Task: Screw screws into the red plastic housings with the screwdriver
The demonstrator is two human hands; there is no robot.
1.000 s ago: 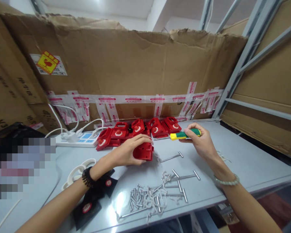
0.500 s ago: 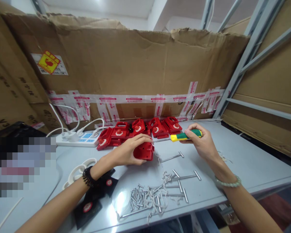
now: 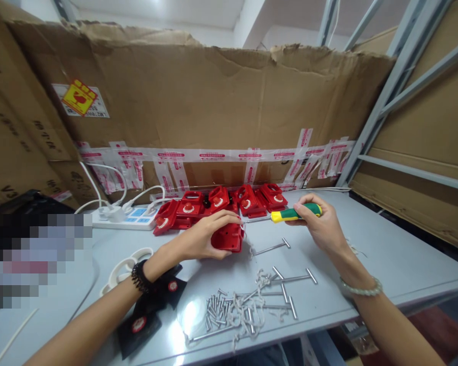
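Note:
My left hand (image 3: 208, 235) grips a red plastic housing (image 3: 231, 240), its hollow side turned toward me. In my right hand (image 3: 320, 221) is a screwdriver (image 3: 295, 213) with a green and yellow handle. Its shaft points left, and the tip meets the housing's right upper edge, where a bit of white cord hangs. Whether a screw sits at the tip is too small to tell. Just below the shaft lies a metal T-shaped rod (image 3: 270, 247) tied to that cord. Nearer me are a pile of screws (image 3: 216, 310) and several more T-rods (image 3: 294, 278) with tangled white cords.
Several red units with dials (image 3: 218, 199) stand in a row behind my hands. A power strip (image 3: 141, 219) with plugs is at the left. White rings (image 3: 118, 269) and black pouches (image 3: 139, 325) lie by my left forearm. A cardboard wall (image 3: 213, 101) closes off the back.
Almost nothing differs. The view has shifted slightly, and both hands keep their hold on the housing and the screwdriver, whose tip stays at the housing's edge.

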